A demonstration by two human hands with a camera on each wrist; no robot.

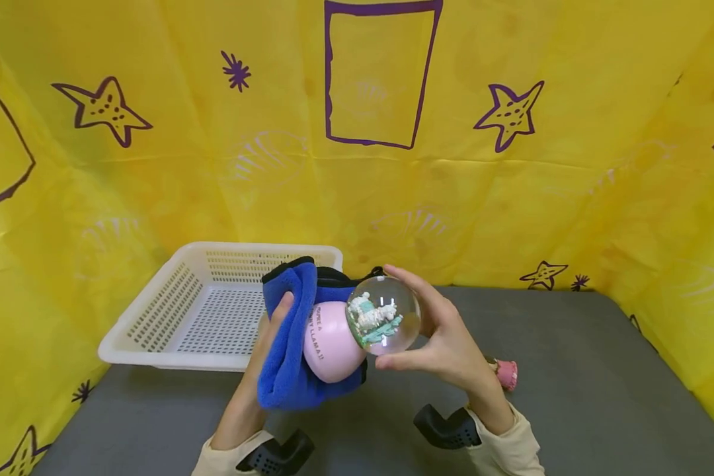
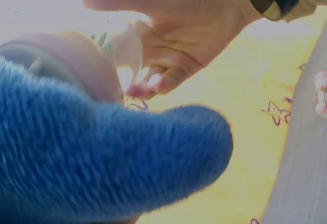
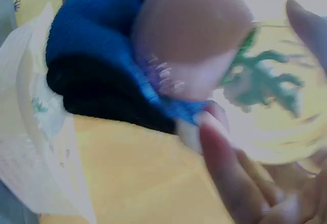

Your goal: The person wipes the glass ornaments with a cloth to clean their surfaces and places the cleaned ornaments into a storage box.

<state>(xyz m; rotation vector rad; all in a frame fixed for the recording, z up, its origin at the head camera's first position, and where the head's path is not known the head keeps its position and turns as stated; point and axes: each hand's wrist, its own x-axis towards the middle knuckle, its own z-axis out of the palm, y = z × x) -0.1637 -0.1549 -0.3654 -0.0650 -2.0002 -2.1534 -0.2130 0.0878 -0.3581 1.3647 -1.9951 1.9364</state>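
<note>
Clasps plush blue cloth (image 1: pixel 279 380) against glossy rounded pink base (image 1: pixel 334 345) with left grip (image 1: pixel 266 340); pinches clear spherical dome (image 1: pixel 387 315) with wide-spread right grip (image 1: pixel 450 338).

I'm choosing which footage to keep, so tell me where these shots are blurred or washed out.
Head view: fairly crisp, lettering on the pink base partly legible; left wrist: upper left blown out, glass globe hazy; right wrist: right hand blurred, white basket washed out.
</note>
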